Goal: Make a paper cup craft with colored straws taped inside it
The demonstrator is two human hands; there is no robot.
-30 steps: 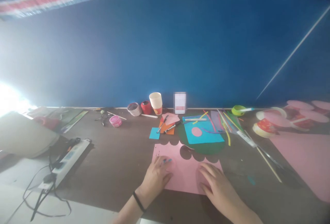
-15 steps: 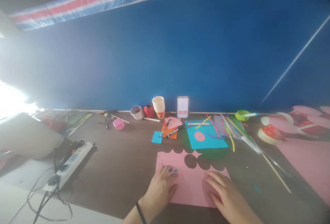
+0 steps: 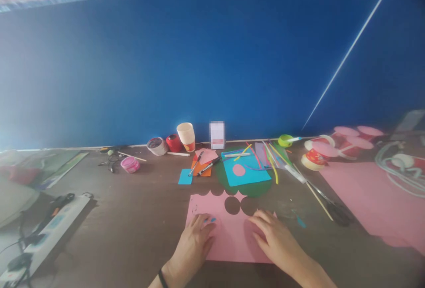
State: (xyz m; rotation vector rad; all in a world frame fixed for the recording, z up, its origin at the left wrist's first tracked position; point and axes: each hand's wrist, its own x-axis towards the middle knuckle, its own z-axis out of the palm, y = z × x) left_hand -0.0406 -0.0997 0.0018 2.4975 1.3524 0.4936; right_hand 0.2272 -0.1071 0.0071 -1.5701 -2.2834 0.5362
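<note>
A pink sheet of paper (image 3: 232, 239) with round holes and a scalloped far edge lies flat on the dark table. My left hand (image 3: 195, 237) rests on its left part, fingers apart, near small blue pieces. On the right part lies my right hand (image 3: 274, 235), its fingers spread and holding nothing. Beyond the sheet, a blue sheet (image 3: 247, 177) bears a pink circle (image 3: 238, 170) and lies over a green round piece (image 3: 255, 190).
Pens, an orange paper, a pink tub (image 3: 129, 164), paper cups (image 3: 186, 134) and colored strips stand or lie toward the blue wall. Scissors (image 3: 340, 215) and red-and-pink drums (image 3: 315, 157) are at right. A power strip (image 3: 49, 230) with cables sits at left.
The view has turned to the right, so the things on the table appear further left. Both hands remain on the pink sheet, in nearly the same place.
</note>
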